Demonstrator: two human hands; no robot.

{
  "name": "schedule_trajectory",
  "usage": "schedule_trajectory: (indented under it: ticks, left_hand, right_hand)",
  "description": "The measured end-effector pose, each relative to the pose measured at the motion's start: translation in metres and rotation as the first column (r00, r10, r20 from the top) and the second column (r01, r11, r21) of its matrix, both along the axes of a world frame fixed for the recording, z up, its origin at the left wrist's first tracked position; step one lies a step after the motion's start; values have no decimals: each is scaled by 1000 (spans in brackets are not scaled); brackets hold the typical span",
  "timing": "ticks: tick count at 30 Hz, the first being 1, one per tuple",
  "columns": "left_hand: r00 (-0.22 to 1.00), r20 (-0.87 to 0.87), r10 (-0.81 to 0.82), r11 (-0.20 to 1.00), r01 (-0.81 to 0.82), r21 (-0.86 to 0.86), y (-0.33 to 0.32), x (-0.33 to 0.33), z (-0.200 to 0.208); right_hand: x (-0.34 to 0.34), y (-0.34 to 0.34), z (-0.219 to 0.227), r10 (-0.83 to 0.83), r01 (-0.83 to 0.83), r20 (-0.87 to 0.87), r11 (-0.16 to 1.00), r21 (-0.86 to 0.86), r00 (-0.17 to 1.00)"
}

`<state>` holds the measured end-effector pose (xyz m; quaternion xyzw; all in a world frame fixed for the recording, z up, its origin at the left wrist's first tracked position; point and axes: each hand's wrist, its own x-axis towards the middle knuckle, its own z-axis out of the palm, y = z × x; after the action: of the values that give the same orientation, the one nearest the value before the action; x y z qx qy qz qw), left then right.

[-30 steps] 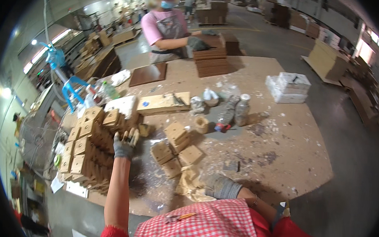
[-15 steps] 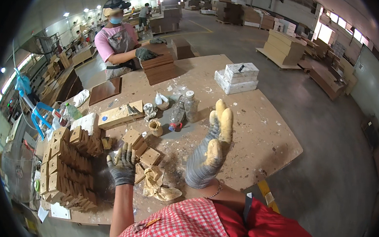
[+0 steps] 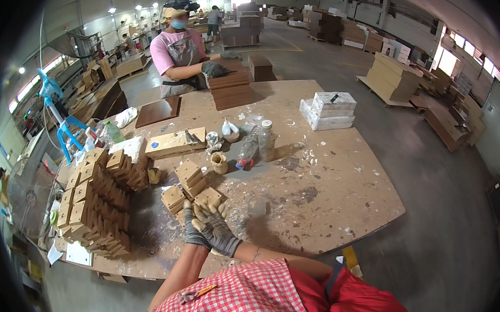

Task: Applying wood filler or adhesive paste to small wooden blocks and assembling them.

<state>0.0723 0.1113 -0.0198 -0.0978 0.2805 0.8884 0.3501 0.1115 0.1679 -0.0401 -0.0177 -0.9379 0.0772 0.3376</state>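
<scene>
Both my hands wear grey knit gloves with yellowish palms and meet at the near side of some small wooden blocks. My left hand (image 3: 195,228) stands edge-on, its fingers stretched toward the blocks. Overlapping it, my right hand (image 3: 218,229) has its fingers apart and reaches the near edge of a square block (image 3: 208,196). Beside that block lie a tilted stack of drilled blocks (image 3: 189,175) and another block (image 3: 173,199) on the left. Whether either palm presses on a block is hidden. The crumpled yellowish cloth is mostly covered by my hands.
Tall stacks of drilled wooden pieces (image 3: 89,203) stand at left. Behind the blocks are a paper-wrapped cup (image 3: 219,163), plastic bottles (image 3: 267,143) and a long wooden block (image 3: 173,144). White blocks (image 3: 333,107) sit far right. Across the table (image 3: 340,184), a co-worker (image 3: 181,57) handles brown boards (image 3: 231,90).
My right hand has come down from its raised place above the table and moved left to meet my left hand. My left hand has turned edge-on and shifted right. The view has shifted.
</scene>
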Motion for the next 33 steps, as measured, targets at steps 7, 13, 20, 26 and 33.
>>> schedule_trajectory:
  ticks: [7,13,20,26,33]
  left_hand:
    - [997,50,-65,981,55,184,-28,-7,-64]
    - [931,-231,-282,914,187,-359,-33,-9,-69]
    - [666,-304,-681,432,31,-901,-43,4,-99]
    - [443,-82,-893,-93,-358,-929,-64,-7,-107]
    - [386,-110,-916,-193,-664,-722,-96,-28,-83]
  right_hand:
    - [-1,-27,-39,210,-40,301,874,-485,930]
    - [31,-23,34,497,-392,228,836,-384,837]
    - [35,-21,46,537,-431,340,835,-342,772]
    - [24,-44,48,596,-514,340,802,-306,727]
    - [-15,-75,9,522,-365,180,766,-530,834]
